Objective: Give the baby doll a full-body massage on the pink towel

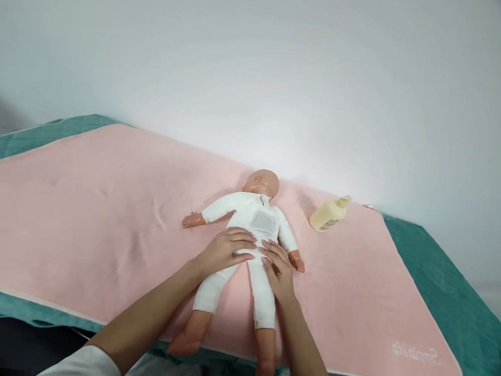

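A baby doll (254, 218) with a white cloth body lies face down on a pink mat (97, 214), its head away from me and its feet at the near edge. My left hand (228, 249) rests on the doll's lower back from the left, fingers extended. From the right, my right hand (279, 269) lies on the same area, its fingers slightly spread. The fingertips of both hands nearly meet over the doll's hips. Neither hand grips anything.
A pale yellow pump bottle (328, 214) lies tilted on the mat, right of the doll's head. Green quilted fabric (440, 283) shows beneath the mat at both sides. A white wall (262, 65) rises behind the far edge.
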`<state>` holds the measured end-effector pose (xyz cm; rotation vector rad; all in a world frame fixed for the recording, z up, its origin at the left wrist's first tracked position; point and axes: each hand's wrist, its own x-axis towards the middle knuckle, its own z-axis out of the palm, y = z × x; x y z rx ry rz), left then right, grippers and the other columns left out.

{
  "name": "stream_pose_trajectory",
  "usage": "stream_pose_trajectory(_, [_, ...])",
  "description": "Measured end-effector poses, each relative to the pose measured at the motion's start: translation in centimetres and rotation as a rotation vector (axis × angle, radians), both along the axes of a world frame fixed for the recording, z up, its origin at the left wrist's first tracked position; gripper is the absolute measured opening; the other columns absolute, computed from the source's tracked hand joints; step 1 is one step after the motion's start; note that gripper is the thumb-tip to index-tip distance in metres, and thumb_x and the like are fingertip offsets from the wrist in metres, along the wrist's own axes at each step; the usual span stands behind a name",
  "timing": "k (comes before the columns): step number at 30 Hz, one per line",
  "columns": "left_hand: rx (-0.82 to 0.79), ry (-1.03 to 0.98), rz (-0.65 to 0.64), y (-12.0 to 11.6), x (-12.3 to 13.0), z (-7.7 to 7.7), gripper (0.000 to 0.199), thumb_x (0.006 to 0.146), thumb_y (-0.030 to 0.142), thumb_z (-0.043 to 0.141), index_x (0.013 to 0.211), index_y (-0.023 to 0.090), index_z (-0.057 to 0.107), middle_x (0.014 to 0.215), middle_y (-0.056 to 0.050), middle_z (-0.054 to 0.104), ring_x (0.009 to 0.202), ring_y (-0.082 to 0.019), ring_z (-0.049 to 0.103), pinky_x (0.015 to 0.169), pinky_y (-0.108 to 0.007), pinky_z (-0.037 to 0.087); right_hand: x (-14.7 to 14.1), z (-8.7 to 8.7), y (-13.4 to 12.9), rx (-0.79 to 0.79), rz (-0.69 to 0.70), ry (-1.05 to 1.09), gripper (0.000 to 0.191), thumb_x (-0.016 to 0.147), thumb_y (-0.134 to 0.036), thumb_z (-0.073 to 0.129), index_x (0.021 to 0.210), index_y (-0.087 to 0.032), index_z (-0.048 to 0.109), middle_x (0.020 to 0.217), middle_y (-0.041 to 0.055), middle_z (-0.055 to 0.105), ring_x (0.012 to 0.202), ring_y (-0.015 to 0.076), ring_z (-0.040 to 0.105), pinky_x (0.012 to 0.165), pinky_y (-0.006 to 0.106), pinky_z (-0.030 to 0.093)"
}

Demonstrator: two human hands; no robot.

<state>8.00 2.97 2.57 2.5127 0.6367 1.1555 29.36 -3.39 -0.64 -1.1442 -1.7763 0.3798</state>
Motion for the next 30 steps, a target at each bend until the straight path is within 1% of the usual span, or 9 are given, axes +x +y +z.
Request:
stream_pose_trajectory(6, [-0.08,0.02,0.028,-0.1,0.2,0.1,0.021,0.09,0.038,0.061,0.1,0.024,0.072,0.106,-0.004,0.073,0.103,-0.019,0.065,0.094,-0.038,0.05,-0.1,-0.1,0.2,-0.026,-0.029,0.01,0.024,0.093,-0.03,0.056,0.112,-0.031,0.07,0.119,0.0034,0.069,0.12,0.0232,0.059,0.105,0.05,0.045])
stream_pose_trajectory(12, [-0.03,-0.009,0.018,0.0,0.1,-0.1,0.02,0.09,0.037,0.062,0.101,0.024,0.072,0.107,-0.004,0.074,0.103,-0.018,0.065,0.093,-0.035,0.051,-0.1,0.0,0.1,-0.021,-0.013,0.02,0.025,0.092,-0.027,0.057,0.113,-0.031,0.07,0.12,0.0037,0.069,0.121,0.0224,0.058,0.106,0.049,0.044])
stream_pose_trajectory(16, [-0.011,-0.009,0.01,-0.3,0.0,0.2,0.021,0.09,0.036,0.061,0.104,0.024,0.071,0.111,-0.005,0.072,0.109,-0.019,0.064,0.096,-0.038,0.05,0.0,0.5,0.1,-0.011,-0.007,0.049,0.022,0.091,-0.029,0.057,0.108,-0.029,0.071,0.121,0.0044,0.068,0.121,0.0234,0.057,0.106,0.05,0.044])
stream_pose_trajectory(21, [0.024,-0.073,0.04,-0.4,0.2,1.1,0.022,0.095,0.026,0.052,0.107,0.022,0.07,0.112,-0.007,0.071,0.114,-0.02,0.062,0.098,-0.041,0.05,-0.6,1.7,1.3,0.02,-0.013,0.125,0.02,0.091,-0.029,0.056,0.1,-0.026,0.073,0.117,0.0061,0.069,0.117,0.0233,0.059,0.104,0.049,0.046])
stream_pose_trajectory(24, [0.048,-0.076,0.047,0.1,0.6,1.7,0.022,0.095,0.024,0.051,0.105,0.022,0.07,0.109,-0.005,0.073,0.11,-0.019,0.063,0.1,-0.041,0.048,-1.0,1.9,2.2,0.042,-0.007,0.128,0.02,0.091,-0.028,0.055,0.099,-0.027,0.073,0.111,0.0056,0.071,0.112,0.0226,0.061,0.102,0.047,0.047])
stream_pose_trajectory(27, [0.048,-0.038,0.026,0.7,1.0,1.9,0.021,0.094,0.023,0.052,0.103,0.022,0.071,0.104,-0.004,0.074,0.104,-0.018,0.065,0.094,-0.037,0.05,-1.1,1.8,2.6,0.065,-0.016,0.125,0.019,0.091,-0.027,0.055,0.099,-0.027,0.073,0.108,0.0052,0.072,0.108,0.0223,0.063,0.099,0.046,0.049])
stream_pose_trajectory(30, [0.019,0.014,0.031,0.9,1.3,1.8,0.021,0.094,0.023,0.052,0.102,0.023,0.071,0.101,-0.003,0.074,0.098,-0.018,0.065,0.09,-0.036,0.05,-1.2,1.4,2.6,0.051,-0.058,0.097,0.02,0.091,-0.029,0.055,0.099,-0.026,0.073,0.105,0.0051,0.073,0.106,0.0232,0.064,0.098,0.047,0.049])
